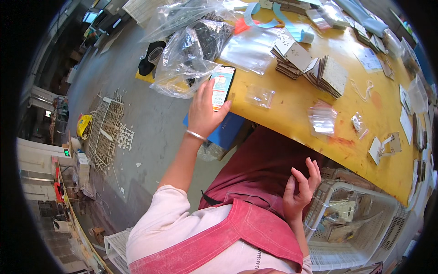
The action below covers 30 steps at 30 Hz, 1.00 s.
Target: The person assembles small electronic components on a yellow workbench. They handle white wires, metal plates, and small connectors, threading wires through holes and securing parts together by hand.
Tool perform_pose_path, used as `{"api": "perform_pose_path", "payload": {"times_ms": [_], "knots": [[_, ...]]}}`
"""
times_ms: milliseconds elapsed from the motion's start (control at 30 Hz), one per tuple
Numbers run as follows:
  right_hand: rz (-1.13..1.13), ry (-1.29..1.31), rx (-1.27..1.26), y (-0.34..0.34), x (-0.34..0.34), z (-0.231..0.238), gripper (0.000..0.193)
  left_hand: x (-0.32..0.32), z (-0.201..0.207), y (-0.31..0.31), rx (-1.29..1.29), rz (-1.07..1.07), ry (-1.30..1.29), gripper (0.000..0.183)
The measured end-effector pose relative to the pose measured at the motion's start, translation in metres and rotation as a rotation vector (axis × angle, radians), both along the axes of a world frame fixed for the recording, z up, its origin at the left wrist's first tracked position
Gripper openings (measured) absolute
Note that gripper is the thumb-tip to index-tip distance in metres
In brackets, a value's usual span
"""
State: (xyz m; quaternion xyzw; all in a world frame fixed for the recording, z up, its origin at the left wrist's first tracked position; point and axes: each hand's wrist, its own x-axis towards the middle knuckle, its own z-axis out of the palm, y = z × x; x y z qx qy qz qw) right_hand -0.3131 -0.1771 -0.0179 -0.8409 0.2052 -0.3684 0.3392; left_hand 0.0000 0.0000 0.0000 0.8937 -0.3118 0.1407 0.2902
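My left hand [204, 106] lies over the lower left part of a smartphone [222, 86] with its screen lit. The phone rests near the left front corner of the yellow table [283, 119], and the hand's fingers are stretched out against it. Raised in front of my body, short of the table edge, my right hand [299, 188] has loosely curled fingers held apart, with nothing in them. Beside the phone are a small clear bag [260, 97] and a large clear plastic bag [182, 59] with dark contents. Stacks of thin square plates [329, 76] stand farther back.
A bundle of small zip bags [322, 119] and a small metal-and-plate assembly [384, 147] lie on the table's right side. A white plastic basket [340, 249] stands below, at my right. Lattice scraps [107, 130] cover floor at the left. A blue box [226, 130] sits under the table corner.
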Motion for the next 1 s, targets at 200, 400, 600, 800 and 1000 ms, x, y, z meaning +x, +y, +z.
{"api": "perform_pose_path", "payload": {"times_ms": [200,400,600,800,1000], "knots": [[-0.029,-0.001,0.024,-0.004,-0.010,-0.001,0.028,0.022,0.007,-0.030,0.108,0.096,0.006,0.077],[0.016,-0.015,0.038,-0.005,-0.005,-0.001,0.026,0.040,0.008,-0.051,0.187,0.157,0.010,0.071],[0.012,-0.019,0.054,-0.007,-0.006,-0.003,0.026,0.052,0.001,-0.057,0.246,0.182,-0.148,0.069],[0.010,-0.021,0.050,-0.007,-0.005,-0.001,0.027,0.052,0.004,-0.063,0.259,0.190,-0.098,0.067],[0.027,-0.031,0.054,-0.006,-0.007,-0.001,0.026,0.036,0.000,-0.035,0.125,0.083,-0.037,0.077]]}}
